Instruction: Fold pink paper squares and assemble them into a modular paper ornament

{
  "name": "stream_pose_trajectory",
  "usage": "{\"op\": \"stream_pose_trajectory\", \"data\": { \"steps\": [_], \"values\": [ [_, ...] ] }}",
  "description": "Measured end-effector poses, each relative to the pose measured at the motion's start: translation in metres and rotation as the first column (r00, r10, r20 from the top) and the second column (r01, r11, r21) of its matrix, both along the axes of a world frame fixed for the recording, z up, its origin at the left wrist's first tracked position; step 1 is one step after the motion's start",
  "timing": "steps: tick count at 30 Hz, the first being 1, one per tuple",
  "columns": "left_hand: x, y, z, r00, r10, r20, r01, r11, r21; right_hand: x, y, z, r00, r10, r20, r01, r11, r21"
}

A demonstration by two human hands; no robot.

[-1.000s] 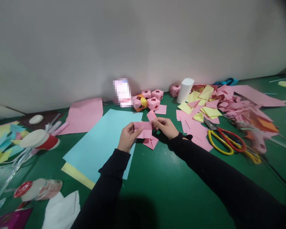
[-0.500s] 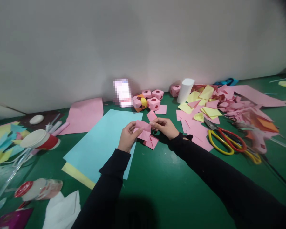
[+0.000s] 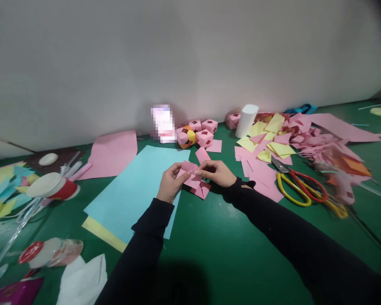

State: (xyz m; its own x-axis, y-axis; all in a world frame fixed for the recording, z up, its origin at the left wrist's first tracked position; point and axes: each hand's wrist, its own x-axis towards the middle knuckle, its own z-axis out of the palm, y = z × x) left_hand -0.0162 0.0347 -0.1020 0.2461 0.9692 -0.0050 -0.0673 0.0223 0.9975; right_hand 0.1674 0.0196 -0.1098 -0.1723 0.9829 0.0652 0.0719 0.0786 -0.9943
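My left hand pinches the left side of a small creased square of pink paper, thumb on top. On the paper's upper right edge, the fingertips of my right hand are closed in a pinch. Just below lies a folded pink paper piece on the green table, partly covered by the held sheet. Behind my right fingers is another small pink slip. Farther back stand pink folded-paper balls with dark openings, one with orange and yellow parts. Left of my hands lies a large light-blue sheet.
To the right lie red- and yellow-handled scissors, a pink glue gun and a heap of pink and yellow scraps. A white roll stands by the wall. Leftward are a tipped paper cup and a bottle.
My right hand has shifted slightly left and down, bringing its fingertips onto the upper right edge of the pink paper. My left hand stays nearly in place.
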Motion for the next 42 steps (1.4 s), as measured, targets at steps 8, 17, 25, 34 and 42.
{"op": "stream_pose_trajectory", "data": {
  "steps": [8, 17, 25, 34, 42],
  "values": [
    [-0.0003, -0.0004, 0.0019, 0.999, -0.037, -0.011, 0.036, 0.998, -0.054, -0.0038, -0.0011, -0.0029, 0.984, -0.045, 0.172, 0.031, 0.996, 0.086],
    [0.0013, -0.001, 0.0027, 0.996, -0.08, -0.045, 0.08, 0.997, -0.01, -0.0025, -0.0006, -0.0039, 0.983, -0.081, 0.165, 0.067, 0.994, 0.089],
    [-0.001, -0.0004, -0.0003, 0.989, -0.143, -0.033, 0.143, 0.99, -0.003, -0.0009, -0.0007, -0.0031, 0.992, -0.06, 0.114, 0.053, 0.997, 0.063],
    [-0.0009, -0.0007, 0.0, 0.989, -0.131, -0.064, 0.133, 0.991, 0.029, -0.0003, 0.0006, -0.0054, 0.989, -0.074, 0.127, 0.064, 0.995, 0.079],
    [-0.0007, -0.0005, 0.0005, 0.985, -0.15, -0.084, 0.152, 0.988, 0.02, 0.0001, 0.0005, -0.0058, 0.989, -0.081, 0.121, 0.071, 0.994, 0.085]
  ]
}}
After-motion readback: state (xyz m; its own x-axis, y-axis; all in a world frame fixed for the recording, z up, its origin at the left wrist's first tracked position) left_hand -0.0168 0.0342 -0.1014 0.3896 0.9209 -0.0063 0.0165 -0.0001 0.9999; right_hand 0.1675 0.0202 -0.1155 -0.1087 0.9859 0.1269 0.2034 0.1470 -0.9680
